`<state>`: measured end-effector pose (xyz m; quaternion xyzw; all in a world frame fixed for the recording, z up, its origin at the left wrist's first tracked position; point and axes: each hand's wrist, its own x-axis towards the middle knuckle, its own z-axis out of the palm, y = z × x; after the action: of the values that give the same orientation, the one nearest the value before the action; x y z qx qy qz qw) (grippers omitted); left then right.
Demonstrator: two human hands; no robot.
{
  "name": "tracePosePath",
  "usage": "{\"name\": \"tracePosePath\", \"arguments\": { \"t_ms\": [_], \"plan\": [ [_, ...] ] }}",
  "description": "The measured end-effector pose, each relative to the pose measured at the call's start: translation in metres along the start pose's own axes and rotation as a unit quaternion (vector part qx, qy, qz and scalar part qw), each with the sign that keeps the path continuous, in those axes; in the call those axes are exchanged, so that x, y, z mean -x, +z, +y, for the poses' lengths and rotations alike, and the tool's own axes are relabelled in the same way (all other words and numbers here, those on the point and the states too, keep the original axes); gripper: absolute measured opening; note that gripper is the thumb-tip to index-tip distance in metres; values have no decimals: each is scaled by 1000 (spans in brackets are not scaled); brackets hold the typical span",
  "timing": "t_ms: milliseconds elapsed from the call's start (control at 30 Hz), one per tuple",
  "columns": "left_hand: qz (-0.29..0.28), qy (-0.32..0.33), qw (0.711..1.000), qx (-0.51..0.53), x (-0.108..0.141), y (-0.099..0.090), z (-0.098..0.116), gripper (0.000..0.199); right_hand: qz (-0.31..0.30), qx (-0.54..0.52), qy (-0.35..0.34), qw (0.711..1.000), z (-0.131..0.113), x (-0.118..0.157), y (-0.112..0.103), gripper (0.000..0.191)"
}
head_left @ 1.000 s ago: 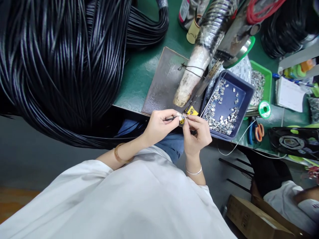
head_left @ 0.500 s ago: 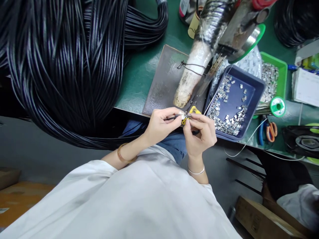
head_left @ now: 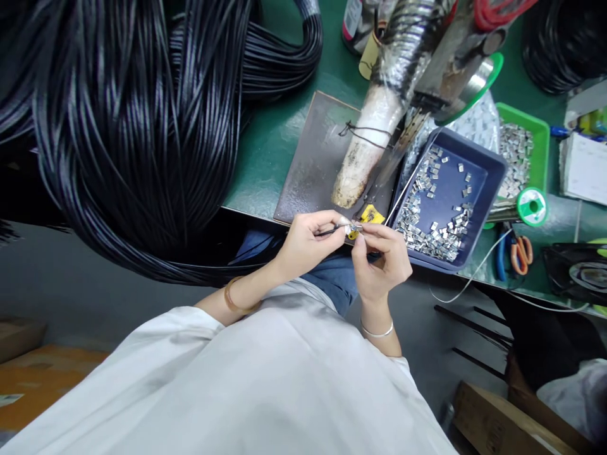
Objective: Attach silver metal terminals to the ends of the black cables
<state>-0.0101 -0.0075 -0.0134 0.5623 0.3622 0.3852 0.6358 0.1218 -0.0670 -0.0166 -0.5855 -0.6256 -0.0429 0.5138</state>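
Observation:
Between thumb and fingers, my left hand [head_left: 308, 245] pinches the end of a black cable [head_left: 327, 232]. My right hand [head_left: 383, 258] is closed at the fingertips on a small metal connector [head_left: 355, 227] that meets the cable end. The two hands almost touch, and the fingers partly hide the joint. Just beyond them is a yellow piece [head_left: 372, 213] at the edge of a dark board [head_left: 315, 161]. To the right of my right hand stands a dark blue bin [head_left: 439, 193] holding many small metal connector shells [head_left: 439, 239].
A large bundle of black cables [head_left: 137, 139] covers the left. A wrapped duct [head_left: 363, 145] hangs over the board. At right are a green bin [head_left: 540, 142], a solder spool [head_left: 532, 206], orange-and-blue pliers [head_left: 520, 253] and a small fan [head_left: 578, 272]. Another person's sleeve [head_left: 576, 395] shows lower right.
The view has shifted slightly, so the bench items appear a little lower and further right. Both hands keep their pinch, with only small fingertip movement at the connector.

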Motion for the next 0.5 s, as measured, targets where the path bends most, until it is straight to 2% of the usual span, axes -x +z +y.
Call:
{"name": "tracePosePath", "arguments": {
  "t_ms": [100,200,267,333,400,433,467,500],
  "plan": [
    [-68,1,997,-42,7,-6,1,16,34,-39,21,998,3,0,-2,12],
    [-219,17,965,-144,20,-22,10,16,119,-52,55,990,11,-4,-9,6],
    [-307,21,929,-205,30,-41,22,19,184,-37,72,980,19,-10,-15,14],
    [-340,5,916,-213,42,-70,38,24,249,-6,113,962,25,-16,-21,19],
    [-294,-19,938,-183,56,-111,56,35,294,-19,179,939,30,-21,-25,20],
    [-220,-30,961,-164,63,-136,64,37,308,-37,205,928,31,-22,-27,19],
    [-107,-29,981,-157,72,-166,71,36,318,-52,223,920,31,-23,-28,21],
    [62,5,986,-154,81,-197,77,35,312,-63,242,916,31,-23,-29,21]
  ]
}}
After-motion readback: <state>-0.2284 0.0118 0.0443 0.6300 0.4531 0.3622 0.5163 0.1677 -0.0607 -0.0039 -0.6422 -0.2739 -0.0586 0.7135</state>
